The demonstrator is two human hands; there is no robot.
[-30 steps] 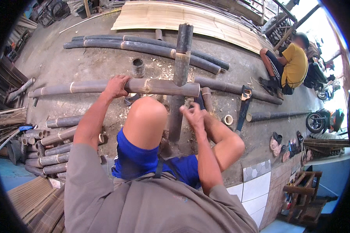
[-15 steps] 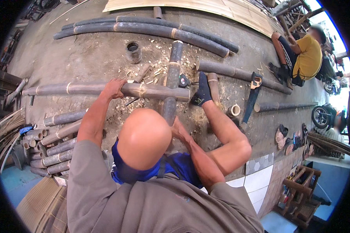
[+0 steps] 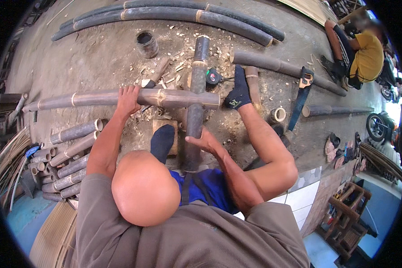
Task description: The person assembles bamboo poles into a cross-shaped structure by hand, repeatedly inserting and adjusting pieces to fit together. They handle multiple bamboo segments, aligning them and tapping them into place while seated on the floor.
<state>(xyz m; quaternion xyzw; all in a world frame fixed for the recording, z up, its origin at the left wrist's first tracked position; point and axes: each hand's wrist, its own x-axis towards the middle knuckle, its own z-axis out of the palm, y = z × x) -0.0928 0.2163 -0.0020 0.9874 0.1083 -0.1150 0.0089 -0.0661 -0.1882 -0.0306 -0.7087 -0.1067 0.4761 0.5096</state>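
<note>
I sit on the ground with two dark bamboo poles crossed in front of me. My left hand (image 3: 128,99) grips the horizontal bamboo pole (image 3: 76,99) just left of the crossing. My right hand (image 3: 202,141) holds the lower part of the vertical bamboo pole (image 3: 199,62), which runs away from me under the horizontal one. My raised knee (image 3: 145,187) hides part of the near ground. One socked foot (image 3: 161,140) rests on a wooden block (image 3: 174,140), and the other foot (image 3: 238,91) presses near the horizontal pole's right end.
A handsaw (image 3: 301,96) lies at the right, with a tape measure (image 3: 213,77) by the crossing and a short bamboo cup (image 3: 146,43) farther off. Long poles (image 3: 165,13) lie at the far side and cut pieces (image 3: 67,152) are stacked left. A person in yellow (image 3: 366,53) sits far right.
My right hand has come down from the crossing to the near part of the vertical pole. My left hand has stayed on the horizontal pole. The view has tilted downward.
</note>
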